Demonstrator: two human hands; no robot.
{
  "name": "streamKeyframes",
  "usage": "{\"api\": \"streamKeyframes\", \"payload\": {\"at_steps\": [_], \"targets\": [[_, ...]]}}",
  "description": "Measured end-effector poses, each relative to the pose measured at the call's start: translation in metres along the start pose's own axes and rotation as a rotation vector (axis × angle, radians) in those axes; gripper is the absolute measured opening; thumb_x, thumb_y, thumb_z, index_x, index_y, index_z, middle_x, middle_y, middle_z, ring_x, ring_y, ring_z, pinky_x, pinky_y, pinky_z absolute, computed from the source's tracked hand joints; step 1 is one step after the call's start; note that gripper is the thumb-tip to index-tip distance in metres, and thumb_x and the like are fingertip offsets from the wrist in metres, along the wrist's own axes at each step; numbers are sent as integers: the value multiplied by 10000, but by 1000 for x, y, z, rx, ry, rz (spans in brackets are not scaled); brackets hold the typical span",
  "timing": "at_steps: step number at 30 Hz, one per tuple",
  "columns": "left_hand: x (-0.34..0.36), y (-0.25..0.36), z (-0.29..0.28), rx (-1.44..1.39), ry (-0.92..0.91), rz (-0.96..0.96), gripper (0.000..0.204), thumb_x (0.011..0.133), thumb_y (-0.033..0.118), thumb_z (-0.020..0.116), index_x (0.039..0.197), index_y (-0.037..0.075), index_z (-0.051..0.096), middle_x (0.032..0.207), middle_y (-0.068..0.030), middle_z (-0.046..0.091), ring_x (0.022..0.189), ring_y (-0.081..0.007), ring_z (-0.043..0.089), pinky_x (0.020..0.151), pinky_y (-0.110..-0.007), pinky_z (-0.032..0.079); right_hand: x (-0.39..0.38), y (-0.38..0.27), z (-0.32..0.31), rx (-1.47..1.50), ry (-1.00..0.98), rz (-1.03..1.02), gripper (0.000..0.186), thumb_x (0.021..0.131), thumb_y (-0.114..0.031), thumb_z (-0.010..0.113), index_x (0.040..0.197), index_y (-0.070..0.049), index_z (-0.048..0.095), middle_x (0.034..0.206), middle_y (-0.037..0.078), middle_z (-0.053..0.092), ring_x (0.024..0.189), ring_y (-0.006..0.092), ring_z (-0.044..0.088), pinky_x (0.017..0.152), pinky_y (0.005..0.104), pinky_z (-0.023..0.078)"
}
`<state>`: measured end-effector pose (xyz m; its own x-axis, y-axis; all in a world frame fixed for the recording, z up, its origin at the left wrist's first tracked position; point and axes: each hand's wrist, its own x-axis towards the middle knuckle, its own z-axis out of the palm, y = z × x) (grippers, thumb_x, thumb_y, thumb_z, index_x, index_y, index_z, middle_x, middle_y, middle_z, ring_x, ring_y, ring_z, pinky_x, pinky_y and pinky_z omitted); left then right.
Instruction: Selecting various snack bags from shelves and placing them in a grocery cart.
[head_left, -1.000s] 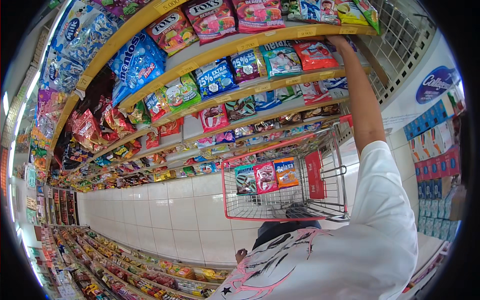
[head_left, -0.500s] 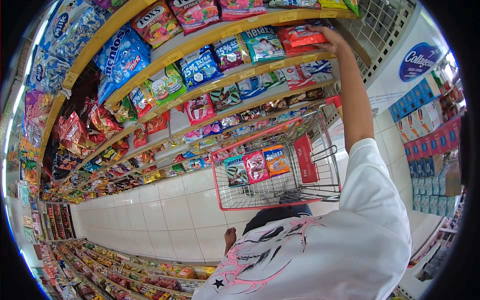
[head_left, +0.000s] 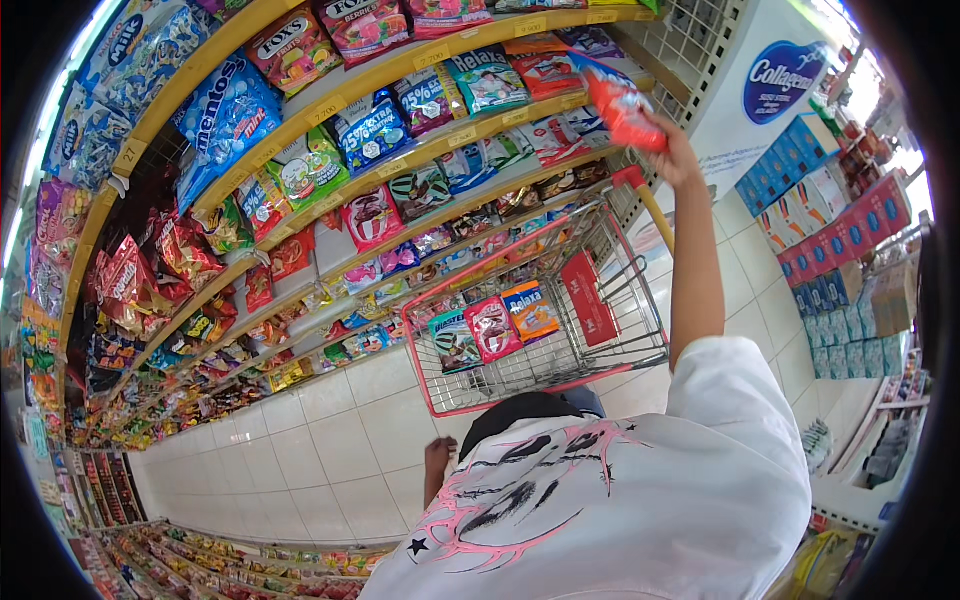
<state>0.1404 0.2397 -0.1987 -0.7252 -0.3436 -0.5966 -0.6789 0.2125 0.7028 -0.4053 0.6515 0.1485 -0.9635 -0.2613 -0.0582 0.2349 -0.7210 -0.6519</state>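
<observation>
My right hand [head_left: 674, 158], arm stretched out, grips one end of a red candy bag [head_left: 622, 108] with a blue tip. It holds the bag tilted in the air, just off the shelf's right end. Behind it, another red candy bag [head_left: 548, 72] lies on the shelf beside a teal candy bag [head_left: 487, 80]. My left hand [head_left: 438, 454] hangs low beside my body, its fingers curled, with nothing visible in it. In the shopping cart [head_left: 600, 380] lie a teal-and-black bag [head_left: 455, 340], a pink bag [head_left: 493, 329] and an orange bag [head_left: 530, 310], side by side.
Curved shelves with yellow price rails [head_left: 420, 150] run along the left and far side, full of candy bags. A white mesh panel [head_left: 690, 50] closes their right end. Stacked boxes [head_left: 850, 240] stand on the right. Another snack shelf [head_left: 200, 560] lines the lower left, across the tiled floor [head_left: 310, 440].
My right hand has lifted the red candy bag off the shelf and drawn it back toward me. The whole view has shifted slightly, and my left hand still hangs low.
</observation>
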Motion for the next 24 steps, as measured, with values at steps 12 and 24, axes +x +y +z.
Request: {"api": "streamKeyframes", "payload": {"at_steps": [12,24], "targets": [[-42,362,-36,-498,-370,466,398,928,331,466,1191,35,501,1024,-74,595,919,-150,575,765,-302,496,-217,195,91,-315,-40,153,478,756,7,633,1180,-26,415,1050,85,583,961,146,571,856,302,450],[-95,351,-55,-720,-165,646,319,874,158,586,1120,-33,520,1029,-96,624,895,-102,586,791,-240,466,-257,197,140,-502,-152,112,308,856,-83,581,1128,12,474,1045,108,609,933,114,572,825,243,440]]}}
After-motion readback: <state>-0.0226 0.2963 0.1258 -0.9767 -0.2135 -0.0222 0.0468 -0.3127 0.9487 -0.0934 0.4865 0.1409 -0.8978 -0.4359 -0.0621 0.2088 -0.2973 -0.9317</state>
